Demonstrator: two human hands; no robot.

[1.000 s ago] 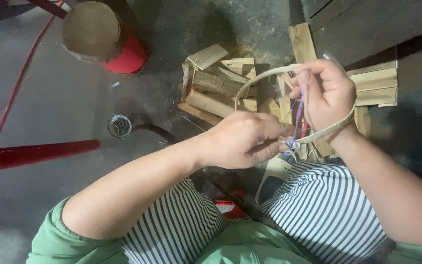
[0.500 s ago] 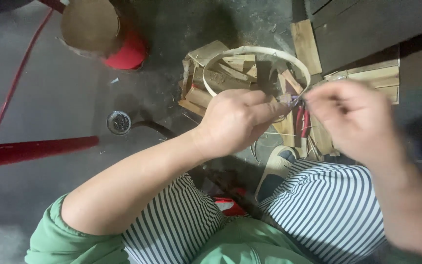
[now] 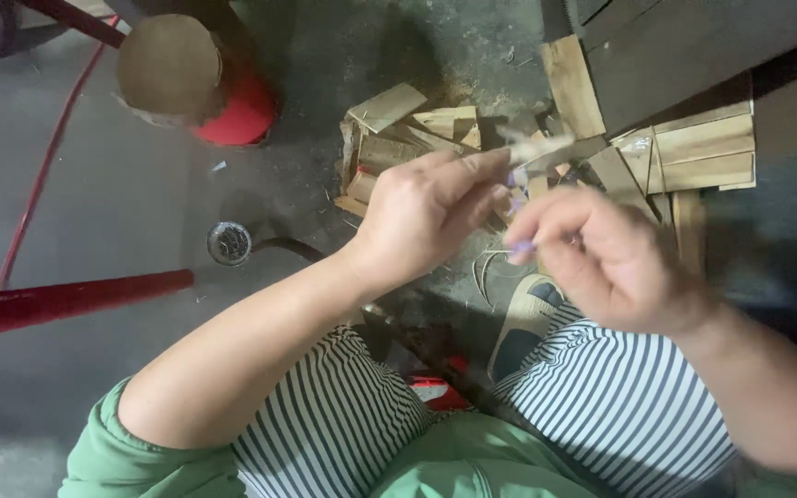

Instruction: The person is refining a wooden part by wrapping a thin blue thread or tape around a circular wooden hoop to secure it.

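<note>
Two hands meet over the heap of wood offcuts (image 3: 417, 138) on the grey floor, and the grip looks delicate. Left hand (image 3: 426, 217) has its fingers curled, thumb and fingertips pinching a thin pale strip (image 3: 546, 152) that pokes out to the right, blurred. Right hand (image 3: 601, 254) sits just beside it, fingertips pinched on a short purple thread (image 3: 520, 247) just below the strip. Risk, as I judge it: the strip is narrow and springy, so a loose pinch lets it flick out and drop among the offcuts. Thread could slip free too if the fingertips ease. Red pole (image 3: 66, 300) and red-based stool (image 3: 196, 78) lie well apart to the left, no threat
</note>
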